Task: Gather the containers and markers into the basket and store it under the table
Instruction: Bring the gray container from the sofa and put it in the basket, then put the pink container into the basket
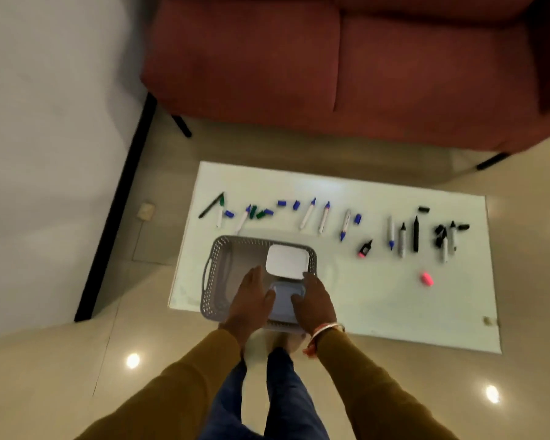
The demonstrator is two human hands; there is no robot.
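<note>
Left hand (251, 301) and right hand (316, 301) hold container (283, 304) in basket (215, 274) overhanging table (378, 300) edge

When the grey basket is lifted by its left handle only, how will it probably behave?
The grey basket looks like stiff perforated plastic, so it probably keeps its shape and weighs little. The white container and the blue-grey container are at its right side, so the left handle alone may let it tilt.

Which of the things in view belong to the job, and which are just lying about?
Job: basket, white container, blue-grey container held by left hand and right hand, markers and loose caps on the table.
Lying about: red sofa, small pale object on the floor.
</note>
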